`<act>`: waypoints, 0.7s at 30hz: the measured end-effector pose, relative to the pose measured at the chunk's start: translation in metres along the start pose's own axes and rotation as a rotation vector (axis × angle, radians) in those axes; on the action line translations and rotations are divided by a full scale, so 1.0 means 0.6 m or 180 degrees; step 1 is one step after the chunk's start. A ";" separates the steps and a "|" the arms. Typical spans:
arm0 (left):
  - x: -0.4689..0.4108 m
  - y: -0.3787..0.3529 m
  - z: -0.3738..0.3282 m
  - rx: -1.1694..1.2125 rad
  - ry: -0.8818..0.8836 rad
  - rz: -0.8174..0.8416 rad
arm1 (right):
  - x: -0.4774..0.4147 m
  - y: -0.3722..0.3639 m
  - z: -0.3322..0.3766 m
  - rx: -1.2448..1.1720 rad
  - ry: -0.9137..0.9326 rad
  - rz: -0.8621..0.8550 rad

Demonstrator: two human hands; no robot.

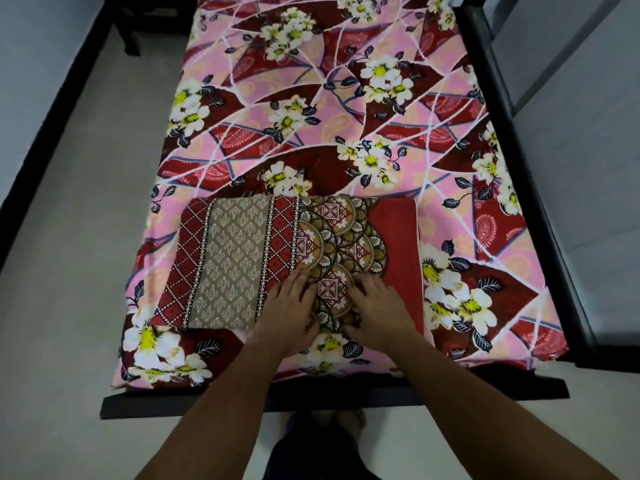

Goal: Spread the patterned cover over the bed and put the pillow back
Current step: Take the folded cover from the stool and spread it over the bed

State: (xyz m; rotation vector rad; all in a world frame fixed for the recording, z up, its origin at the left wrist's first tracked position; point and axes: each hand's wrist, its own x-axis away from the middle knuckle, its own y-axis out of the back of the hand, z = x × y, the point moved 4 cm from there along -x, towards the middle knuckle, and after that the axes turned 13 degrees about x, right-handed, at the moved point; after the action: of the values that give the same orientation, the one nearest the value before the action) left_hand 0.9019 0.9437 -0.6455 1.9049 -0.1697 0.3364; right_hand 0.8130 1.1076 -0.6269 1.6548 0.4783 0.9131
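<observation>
Hands out past the black rail [156,405] at the near end of the bed: left hand [289,303] and right hand [379,308] laid side by side, close but apart, fingers loosely spread and pressing down, nothing visibly pinched. Placed so, most likely, to steady the bundle and feel for its loose near edge before opening it.

Underneath, folded cover [235,258], red and beige with banded borders and round medallions, lying flat and square to the near end, well inside both side edges. Reads as still folded, so spreading not yet begun. Could conceivably be a thin cased pillow instead; cannot tell for sure. Parked at this end probably so as to unfold away from the body, up the length of the bed.

Beneath and beyond, pink-and-maroon flowered sheet [311,116], smooth across the whole mattress and draped over the near-left side: a flat base, nothing to snag on.

Along the right, dark side frame [509,133] hard against the sheet's edge. Worth minding there, with less room to let cloth hang.

No pillow anywhere in view; presumably to be fetched once the spreading is done.
</observation>
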 end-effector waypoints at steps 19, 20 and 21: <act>0.011 0.064 0.010 -0.0738 0.0101 0.0383 | -0.021 0.094 0.004 0.0276 0.0348 -0.0180; 0.011 0.075 0.014 -0.0760 0.0127 0.0334 | -0.027 0.095 0.000 0.0297 0.0359 -0.0280; 0.009 0.086 0.020 -0.0785 0.0171 0.0305 | -0.035 0.100 -0.002 0.0343 0.0373 -0.0397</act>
State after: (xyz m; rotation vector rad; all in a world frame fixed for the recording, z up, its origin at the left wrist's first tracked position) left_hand 0.8942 0.9148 -0.6015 1.6459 -0.2554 0.4118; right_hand 0.7902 1.0762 -0.5766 1.6541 0.7138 0.9081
